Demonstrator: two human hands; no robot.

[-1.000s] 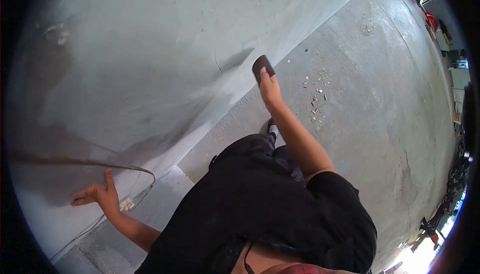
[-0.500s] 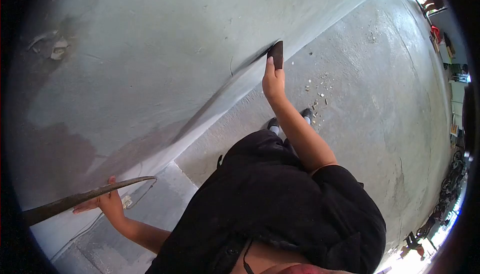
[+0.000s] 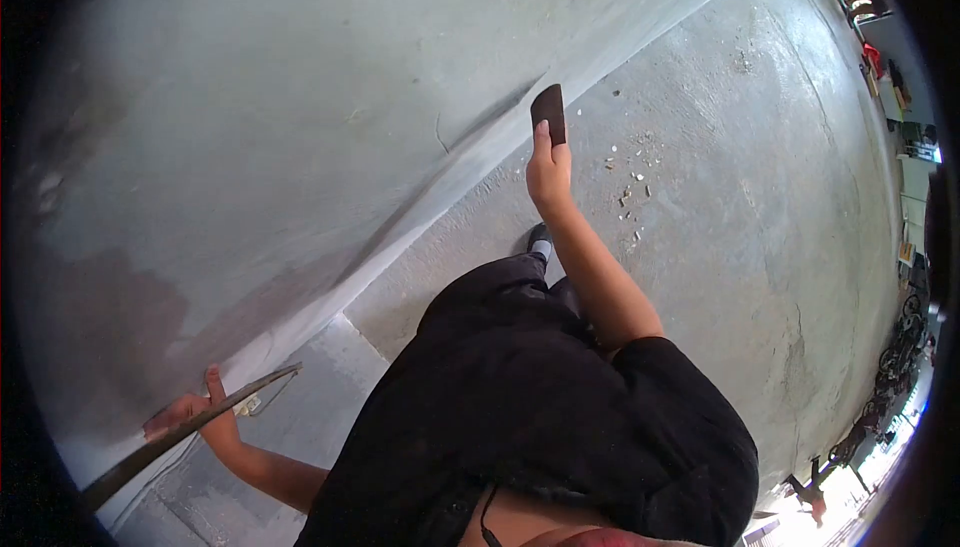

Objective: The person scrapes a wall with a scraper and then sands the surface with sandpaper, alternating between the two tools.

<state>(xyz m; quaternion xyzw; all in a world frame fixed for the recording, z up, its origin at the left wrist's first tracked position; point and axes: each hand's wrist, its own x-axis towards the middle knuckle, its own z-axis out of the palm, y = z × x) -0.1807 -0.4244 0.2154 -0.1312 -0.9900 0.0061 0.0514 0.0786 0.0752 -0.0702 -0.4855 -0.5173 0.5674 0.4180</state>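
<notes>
My right hand (image 3: pixel 548 175) grips a dark brown, flat, roughly rectangular piece (image 3: pixel 548 114), thumb lying along its near face. The piece is held up close to the lower part of the grey plastered wall (image 3: pixel 300 97) and overlaps the wall's foot in this view. At the lower left, my left hand (image 3: pixel 215 429) lies against the wall with its fingers stretched out and its thumb up. A dark narrow strip (image 3: pixel 160 447) crosses in front of that hand and hides part of it.
Small light chips (image 3: pixel 628 192) are scattered on the concrete floor (image 3: pixel 720 247) near my shoe (image 3: pixel 538 237). A pale cable (image 3: pixel 165 472) runs along the wall's base at lower left. Bicycles (image 3: pixel 890 357) stand along the far right, with a red object (image 3: pixel 872 57) farther up.
The view has shifted slightly. The dark piece in my right hand has tilted and come away from the wall's edge. My left hand stays at the wall; one shoe now shows instead of two.
</notes>
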